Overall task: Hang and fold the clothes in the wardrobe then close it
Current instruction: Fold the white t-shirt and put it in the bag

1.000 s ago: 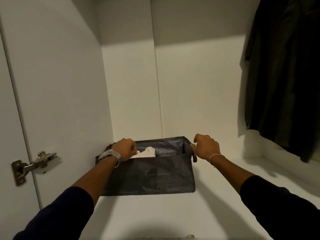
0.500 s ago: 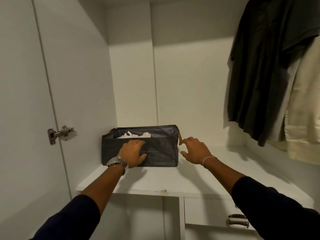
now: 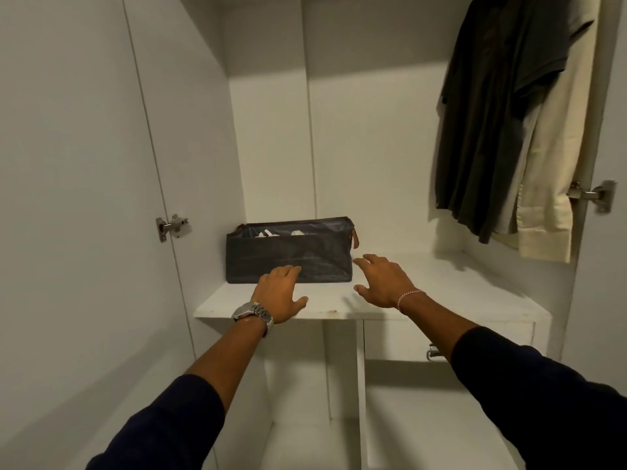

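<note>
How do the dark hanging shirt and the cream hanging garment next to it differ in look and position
The dark shirt is charcoal, while the cream garment is pale off-white. The dark shirt hangs nearer the middle of the wardrobe; the cream garment hangs further right, beside the door hinge. The dark shirt overlaps the cream garment's left part, and the cream garment's hem reaches lower. Both hang free above the white shelf.

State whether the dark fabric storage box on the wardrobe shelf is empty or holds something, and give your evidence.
It holds something: white items show above the front wall of the open-topped box. What they are cannot be told.
</note>
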